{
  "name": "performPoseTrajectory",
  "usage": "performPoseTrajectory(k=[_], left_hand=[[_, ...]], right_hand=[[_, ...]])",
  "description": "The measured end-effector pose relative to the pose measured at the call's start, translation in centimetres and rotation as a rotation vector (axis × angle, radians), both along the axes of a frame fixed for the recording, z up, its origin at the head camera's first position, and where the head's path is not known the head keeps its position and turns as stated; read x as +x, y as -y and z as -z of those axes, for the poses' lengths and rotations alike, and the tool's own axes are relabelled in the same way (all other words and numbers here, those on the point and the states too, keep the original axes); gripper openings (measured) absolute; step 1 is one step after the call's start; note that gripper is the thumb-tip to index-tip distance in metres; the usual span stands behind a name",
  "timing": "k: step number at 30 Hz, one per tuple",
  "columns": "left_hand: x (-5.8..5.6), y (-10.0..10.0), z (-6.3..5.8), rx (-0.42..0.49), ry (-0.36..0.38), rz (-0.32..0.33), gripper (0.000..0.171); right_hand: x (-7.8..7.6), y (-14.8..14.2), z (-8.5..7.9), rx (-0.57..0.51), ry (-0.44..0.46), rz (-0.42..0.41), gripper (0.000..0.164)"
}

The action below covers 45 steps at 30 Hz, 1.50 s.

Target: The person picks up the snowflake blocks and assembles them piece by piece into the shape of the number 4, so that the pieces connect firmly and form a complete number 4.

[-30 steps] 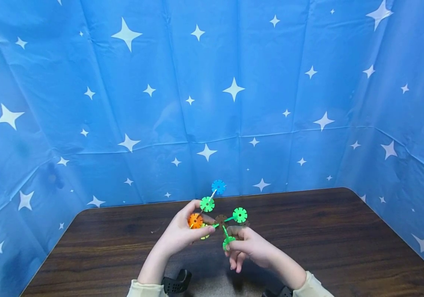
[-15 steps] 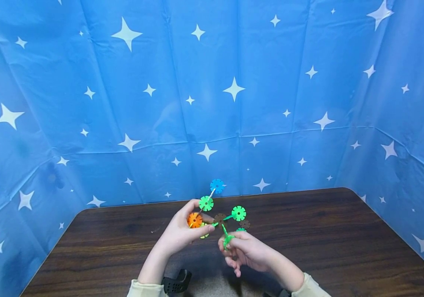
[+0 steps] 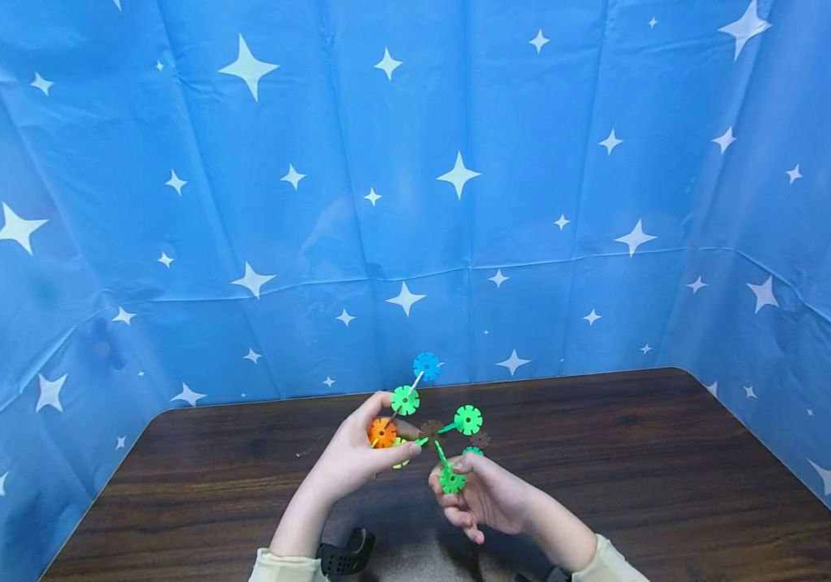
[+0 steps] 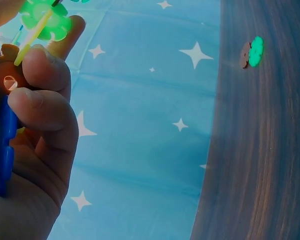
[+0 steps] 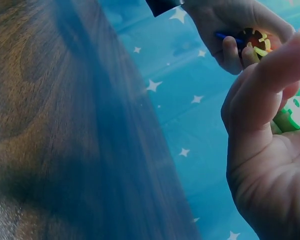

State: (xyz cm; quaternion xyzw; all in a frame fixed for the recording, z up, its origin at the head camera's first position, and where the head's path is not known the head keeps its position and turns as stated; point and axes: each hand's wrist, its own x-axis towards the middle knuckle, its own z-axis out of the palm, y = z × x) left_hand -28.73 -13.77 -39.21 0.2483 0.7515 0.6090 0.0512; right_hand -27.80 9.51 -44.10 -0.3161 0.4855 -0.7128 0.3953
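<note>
In the head view, my left hand (image 3: 353, 449) grips a built-up chain of notched plastic snowflake discs. It includes an orange disc (image 3: 382, 432), a green disc (image 3: 405, 400), a blue disc (image 3: 427, 366) at the top and a brown disc (image 3: 431, 431). A dark blue disc (image 4: 4, 145) shows against my left palm in the left wrist view. From the brown disc, green pieces branch to a right-hand green disc (image 3: 468, 419) and a lower green disc (image 3: 452, 478). My right hand (image 3: 484, 493) holds that lower disc, thumb at its upper edge, fingers behind.
A loose brown disc (image 4: 245, 55) and a loose green disc (image 4: 256, 51) lie together on the dark wooden table (image 3: 648, 485), beyond my right hand. A blue curtain (image 3: 532, 202) with white stars stands behind the table and along both sides.
My right hand first shifted slightly lower and left, uncovering the loose discs on the table. Its thumb then slid off the lower green disc's face toward the edge. My left hand stays nearly still.
</note>
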Motion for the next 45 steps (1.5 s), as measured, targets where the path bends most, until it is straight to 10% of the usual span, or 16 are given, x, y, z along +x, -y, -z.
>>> performPoseTrajectory(k=[37, 45], left_hand=[[0.2, -0.4, -0.1, -0.034, -0.048, -0.032, 0.051], [1.5, -0.7, -1.8, -0.03, -0.046, -0.015, 0.047]], right_hand=[[0.0, 0.1, 0.0, 0.023, 0.047, 0.03, 0.047], [0.0, 0.2, 0.0, 0.029, 0.054, 0.026, 0.05]])
